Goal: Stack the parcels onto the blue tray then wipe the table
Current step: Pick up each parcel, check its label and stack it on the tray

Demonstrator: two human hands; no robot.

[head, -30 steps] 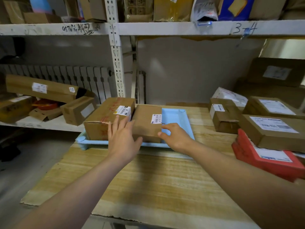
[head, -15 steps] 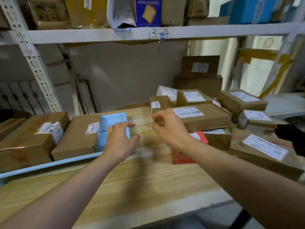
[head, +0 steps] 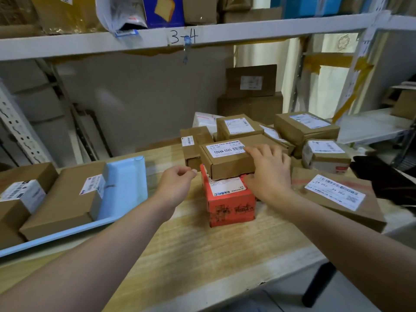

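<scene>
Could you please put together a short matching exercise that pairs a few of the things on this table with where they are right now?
Things:
1. Red box
2. Brown box labelled 12V4A-5525
3. Blue tray
4. Right hand

Places:
A. On the left side of the table, holding two brown parcels
B. Resting on top of the red box
C. On the labelled brown box's right end
D. Under the labelled brown box, on the wooden table

Pairs: 1-D, 2-B, 3-A, 4-C

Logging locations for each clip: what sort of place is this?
Probably a parcel depot or stockroom: labelled cardboard parcels piled on a wooden table, and metal shelving hand-marked "3-4" holding more packages.
</scene>
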